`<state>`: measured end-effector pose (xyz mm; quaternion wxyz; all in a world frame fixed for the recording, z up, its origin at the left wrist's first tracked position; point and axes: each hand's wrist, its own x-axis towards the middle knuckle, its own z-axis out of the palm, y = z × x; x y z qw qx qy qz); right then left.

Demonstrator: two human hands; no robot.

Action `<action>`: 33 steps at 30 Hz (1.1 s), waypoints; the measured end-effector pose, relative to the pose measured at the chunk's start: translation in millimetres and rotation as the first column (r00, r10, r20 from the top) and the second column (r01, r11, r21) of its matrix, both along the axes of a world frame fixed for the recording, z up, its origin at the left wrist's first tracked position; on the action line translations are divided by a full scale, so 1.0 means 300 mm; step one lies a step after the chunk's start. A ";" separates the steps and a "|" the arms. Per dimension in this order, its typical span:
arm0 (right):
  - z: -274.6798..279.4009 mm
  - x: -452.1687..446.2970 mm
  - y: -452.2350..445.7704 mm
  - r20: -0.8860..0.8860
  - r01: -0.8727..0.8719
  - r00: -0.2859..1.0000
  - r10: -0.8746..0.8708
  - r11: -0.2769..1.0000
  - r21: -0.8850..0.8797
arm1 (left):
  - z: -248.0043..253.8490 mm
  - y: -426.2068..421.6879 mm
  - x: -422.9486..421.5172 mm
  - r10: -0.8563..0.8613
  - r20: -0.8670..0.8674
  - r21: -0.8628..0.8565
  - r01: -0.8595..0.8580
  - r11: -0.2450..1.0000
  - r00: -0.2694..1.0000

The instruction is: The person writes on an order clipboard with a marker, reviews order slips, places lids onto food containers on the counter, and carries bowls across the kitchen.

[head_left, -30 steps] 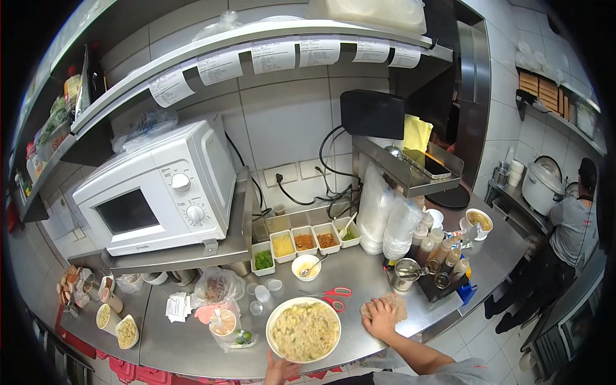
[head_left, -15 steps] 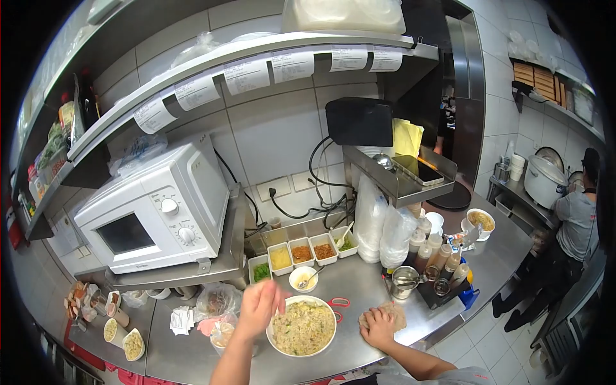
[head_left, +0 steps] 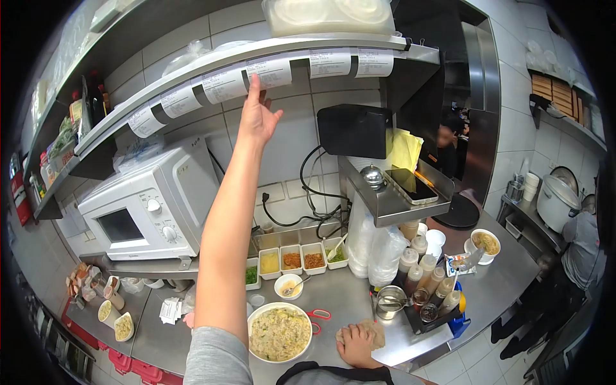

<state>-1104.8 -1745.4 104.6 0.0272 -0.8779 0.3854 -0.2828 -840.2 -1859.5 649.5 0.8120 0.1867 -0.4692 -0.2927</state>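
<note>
My left hand [head_left: 258,120] is raised high, its index finger stretched up to the lower edge of a printed order slip [head_left: 268,69] hanging from the shelf. The thumb stands apart, and nothing shows in this hand. I cannot tell whether the fingertip touches the paper. Down on the counter, my right hand [head_left: 355,346] holds a beige cloth [head_left: 372,332], fingers curled over it. Between my arms sits a white bowl of fried rice [head_left: 279,332], with red-handled scissors [head_left: 319,314] beside it. Behind the bowl is a small white bowl [head_left: 289,287] with a spoon in it.
Several topping containers [head_left: 292,260] line the back of the counter. Squeeze bottles [head_left: 427,273] and a metal pot [head_left: 390,301] stand at right. A microwave [head_left: 141,205] sits on a left shelf. A phone [head_left: 410,186] lies on a metal stand. A co-worker [head_left: 581,250] stands far right.
My left hand has risen from above the rice bowl to the hanging slips, and its fingers have extended. My right hand stays on the cloth. The view has shifted slightly.
</note>
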 end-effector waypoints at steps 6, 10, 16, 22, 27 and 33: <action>0.008 -0.021 -0.042 0.020 -0.119 0.993 0.118 0.993 0.012 | 0.034 -0.074 -0.047 -0.035 -0.067 -0.256 0.017 0.966 0.997; 0.009 -0.045 -0.082 0.036 -0.235 0.972 0.234 0.971 0.033 | 0.048 -0.096 -0.119 0.025 -0.123 -0.308 -0.062 0.949 0.992; -0.005 -0.036 -0.101 0.046 -0.233 0.972 0.232 0.973 0.003 | 0.032 -0.138 -0.148 0.037 -0.106 -0.297 -0.067 0.953 0.994; -0.011 -0.031 -0.101 0.065 -0.217 0.974 0.216 0.976 0.001 | -0.075 -0.146 -0.105 -0.009 -0.064 -0.279 -0.010 0.960 0.998; -0.004 -0.035 -0.101 0.063 -0.222 0.973 0.221 0.975 0.003 | -0.108 -0.157 -0.111 0.126 -0.124 -0.244 -0.153 0.958 0.984; 0.005 -0.039 -0.103 0.074 -0.244 0.968 0.242 0.970 0.015 | -0.042 -0.092 -0.211 -0.313 0.030 -0.412 0.297 0.861 0.949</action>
